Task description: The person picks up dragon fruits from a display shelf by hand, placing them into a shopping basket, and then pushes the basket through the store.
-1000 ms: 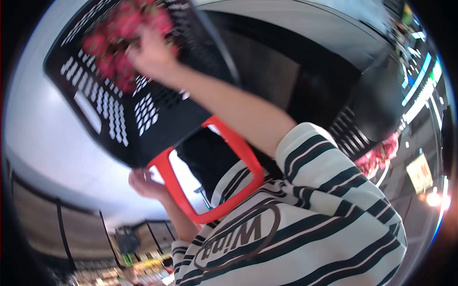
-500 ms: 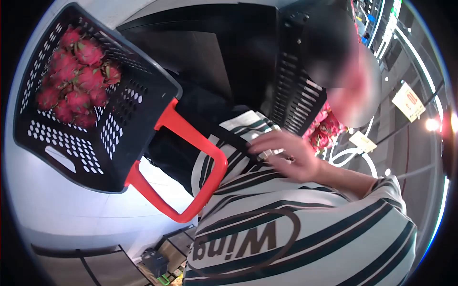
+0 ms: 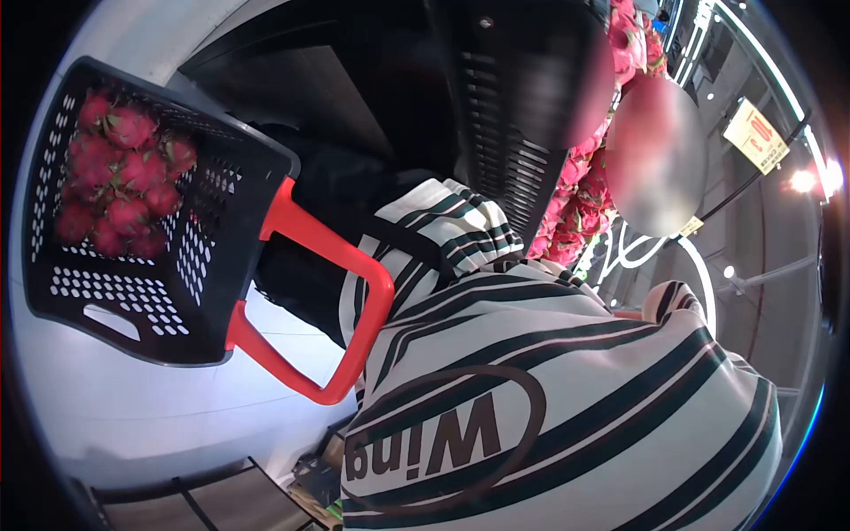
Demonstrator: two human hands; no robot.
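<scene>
a black shopping basket (image 3: 133, 292) hangs at the left of the view, its red handle (image 3: 341, 265) looped against the person's striped shirt (image 3: 549, 389). a heap of pink dragon fruit (image 3: 115, 177) lies in the basket's far corner, against the perforated wall. more dragon fruit (image 3: 575, 199) is piled beside a black crate (image 3: 505, 115) at the upper right. neither hand shows, so i cannot tell how the fingers stand or what they grip.

Dragon fruit (image 3: 115, 177) fills basket (image 3: 133, 301) far end; near end free; red handle (image 3: 345, 292) spans entry.
</scene>
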